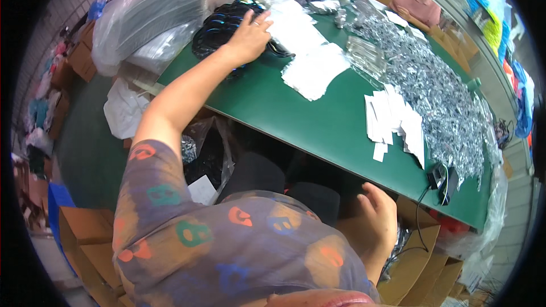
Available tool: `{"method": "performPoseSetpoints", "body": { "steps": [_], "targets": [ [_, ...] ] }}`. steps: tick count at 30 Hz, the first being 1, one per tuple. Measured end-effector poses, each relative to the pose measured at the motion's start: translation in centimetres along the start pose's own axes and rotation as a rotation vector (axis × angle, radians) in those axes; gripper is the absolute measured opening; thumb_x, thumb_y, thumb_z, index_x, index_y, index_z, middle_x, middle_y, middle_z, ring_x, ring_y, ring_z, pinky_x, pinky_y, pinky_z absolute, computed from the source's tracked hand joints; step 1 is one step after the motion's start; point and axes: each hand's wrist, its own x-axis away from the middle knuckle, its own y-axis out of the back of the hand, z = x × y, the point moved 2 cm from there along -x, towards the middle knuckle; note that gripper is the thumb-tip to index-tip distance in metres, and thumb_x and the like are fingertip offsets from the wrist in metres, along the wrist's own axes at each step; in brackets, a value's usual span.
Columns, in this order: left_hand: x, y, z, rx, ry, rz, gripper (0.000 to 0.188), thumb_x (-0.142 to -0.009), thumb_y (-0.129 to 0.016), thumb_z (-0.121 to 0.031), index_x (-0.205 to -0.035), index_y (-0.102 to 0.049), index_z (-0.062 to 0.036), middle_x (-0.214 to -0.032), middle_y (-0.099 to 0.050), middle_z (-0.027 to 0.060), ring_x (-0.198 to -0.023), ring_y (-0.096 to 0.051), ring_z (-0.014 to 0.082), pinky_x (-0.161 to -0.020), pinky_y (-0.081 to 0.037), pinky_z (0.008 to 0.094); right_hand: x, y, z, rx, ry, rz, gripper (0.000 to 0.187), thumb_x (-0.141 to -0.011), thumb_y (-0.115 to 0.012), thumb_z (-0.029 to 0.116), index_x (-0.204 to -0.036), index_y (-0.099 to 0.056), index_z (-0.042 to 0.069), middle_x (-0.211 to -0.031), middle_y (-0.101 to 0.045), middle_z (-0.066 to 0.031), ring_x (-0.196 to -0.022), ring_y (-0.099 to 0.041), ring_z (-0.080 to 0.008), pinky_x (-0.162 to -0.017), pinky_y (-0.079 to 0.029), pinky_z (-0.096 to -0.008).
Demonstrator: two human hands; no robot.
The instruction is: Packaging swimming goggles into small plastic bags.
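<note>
My left hand (250, 37) reaches over the far left of the green table (250, 94). Its fingers are apart and lie at the edge of a pile of glossy black curved pieces (219, 25), whose exact kind I cannot make out. Right beside that hand is a stack of white sheets or bags (293, 25), with more white sheets (315, 71) spread nearer to me. My right hand (380, 213) hangs in front of the table's near edge, fingers apart, with nothing visible in it. White paper strips or cards (392, 119) lie fanned on the table above it.
A long heap of small silvery packets (432, 102) covers the table's right side, beside a clear plastic bundle (367, 57). A black device with a cable (438, 179) sits at the near right edge. Cardboard boxes (421, 250) stand below. Another person (415, 0) sits across.
</note>
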Motion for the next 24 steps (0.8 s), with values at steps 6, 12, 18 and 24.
{"method": "performPoseSetpoints", "body": {
  "steps": [6, 12, 18, 24],
  "targets": [
    [0.5, 13.5, -2.8, 0.131, -0.259, -0.449, 0.018, -0.081, -0.069, -0.009, -0.098, -0.071, -0.0163, -0.111, -0.063, 0.0009, -0.106, -0.063, 0.0189, -0.102, -0.037, 0.0401, -5.5, -3.0, 0.2, -0.519, 0.061, 0.013, 0.027, -0.093, -0.075, 0.014, -0.115, -0.069, -0.001, -0.098, -0.073, -0.0103, -0.082, -0.067, -0.0212, -0.075, -0.053, -0.0329],
    [2.4, 17.0, -11.0, 0.846, -0.413, -0.135, 0.027, -0.084, -0.068, -0.001, -0.11, -0.07, -0.0088, -0.098, -0.073, 0.0131, -0.085, -0.072, 0.0317, -0.072, -0.056, 0.041, -10.1, -9.2, 4.6, -1.635, -0.117, 0.188, 0.081, -0.1, -0.061, 0.053, -0.159, -0.028, 0.008, -0.156, -0.043, -0.022, -0.142, -0.047, -0.0359, -0.107, -0.048, -0.0505],
    [6.9, 13.0, -16.1, 2.005, 0.052, 0.503, 0.025, -0.097, -0.052, 0.0, -0.117, -0.067, -0.0013, -0.112, -0.073, 0.0102, -0.104, -0.07, 0.0229, -0.098, -0.052, 0.0328, -9.3, -9.6, 5.1, -1.56, -0.236, -0.012, 0.039, -0.106, -0.058, 0.018, -0.142, -0.053, 0.002, -0.082, -0.056, -0.0036, -0.064, -0.055, -0.0145, -0.061, -0.047, -0.028],
    [9.3, 8.0, -19.4, 2.39, 0.673, 0.172, 0.017, -0.095, -0.067, 0.001, -0.101, -0.054, -0.0084, -0.101, -0.063, 0.0047, -0.093, -0.07, 0.0191, -0.087, -0.054, 0.0301, -9.4, -5.5, 6.1, -1.299, 0.042, -0.123, 0.042, -0.101, -0.058, 0.001, -0.143, -0.05, -0.001, -0.094, -0.057, -0.0011, -0.066, -0.049, -0.0075, -0.06, -0.043, -0.0234]
  ]
}}
